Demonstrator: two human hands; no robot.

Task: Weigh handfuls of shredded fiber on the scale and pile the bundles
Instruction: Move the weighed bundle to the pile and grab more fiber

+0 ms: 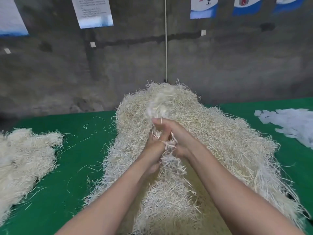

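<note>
A big heap of pale shredded fiber point(211, 141) covers the middle of the green table point(84, 150). Above it, my left hand point(155, 145) and my right hand point(176, 134) are pressed together, both closed around one handful of fiber point(162, 106). Its blurred top sticks up past my fingers and loose strands hang below my wrists. A second, flatter pile of fiber bundles point(23, 158) lies at the left edge of the table. No scale is in view.
Several white paper slips point(288, 121) lie scattered at the right of the table. Stray strands dot the green surface between the two piles. A grey concrete wall point(67, 73) with posters and a thin white cord point(166, 48) stands behind.
</note>
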